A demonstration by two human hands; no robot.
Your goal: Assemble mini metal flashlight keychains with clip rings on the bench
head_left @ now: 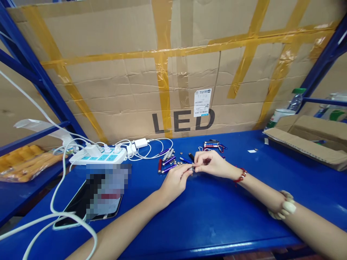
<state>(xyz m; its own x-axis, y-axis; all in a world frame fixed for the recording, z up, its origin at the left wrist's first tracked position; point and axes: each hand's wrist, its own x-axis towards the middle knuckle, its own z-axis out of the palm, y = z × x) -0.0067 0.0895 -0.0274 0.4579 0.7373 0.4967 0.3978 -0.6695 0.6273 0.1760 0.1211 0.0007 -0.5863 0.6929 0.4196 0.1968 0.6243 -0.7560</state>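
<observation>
Small, shiny, partly hidden metallic piece [192, 168] being handled with both hands.
In the head view, it is pinched between left hand [175, 181] and right hand [210, 164], over the glossy blue table [217, 220]; fine fingertip work seems underway, a steady grip called for.

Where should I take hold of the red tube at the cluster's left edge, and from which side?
Probably pinch the red tube around mid-barrel, coming from above and its left: it appears to lie pointing away from the person, with bare blue tabletop left and purple tubes close on its right.
</observation>
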